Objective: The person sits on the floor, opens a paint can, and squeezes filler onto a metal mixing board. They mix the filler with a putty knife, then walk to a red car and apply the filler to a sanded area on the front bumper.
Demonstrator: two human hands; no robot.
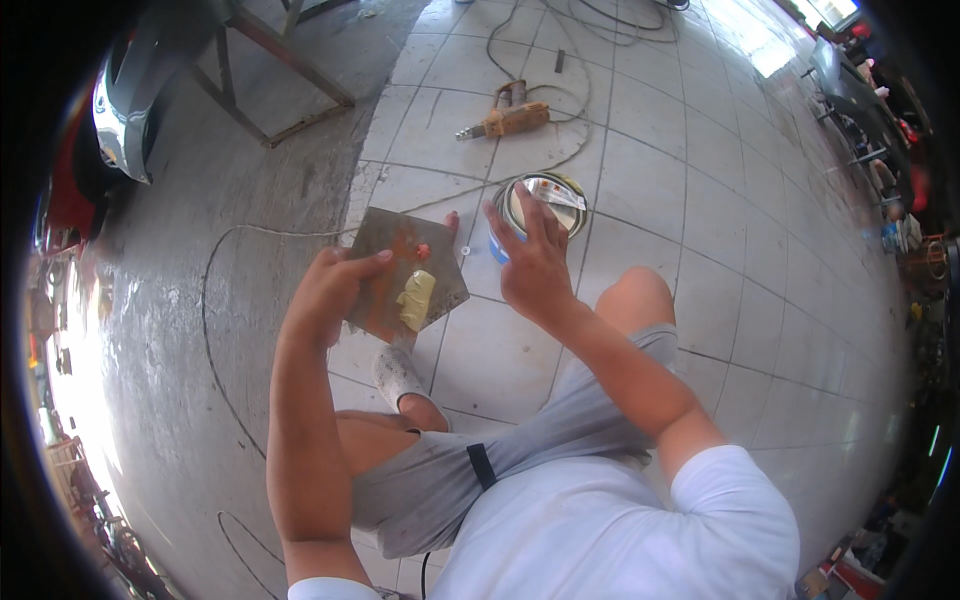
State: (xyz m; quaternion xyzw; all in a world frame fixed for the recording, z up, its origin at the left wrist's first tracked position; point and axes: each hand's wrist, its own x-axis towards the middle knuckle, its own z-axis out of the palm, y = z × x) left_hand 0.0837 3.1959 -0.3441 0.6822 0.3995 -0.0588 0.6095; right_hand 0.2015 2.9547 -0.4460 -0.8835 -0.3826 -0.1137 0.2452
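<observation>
Bent knees frame a square metal board [408,270], pinched at its left edge by the left hand [330,290], with yellow putty [416,298] near the middle. Just right of the board, the right hand [535,262], fingers spread and empty, hovers over an open can [572,190]. Beyond the can lies a drill [508,118].

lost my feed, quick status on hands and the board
Left hand grips board, putty blob on it. Right hand open over can. Nothing between them.
</observation>
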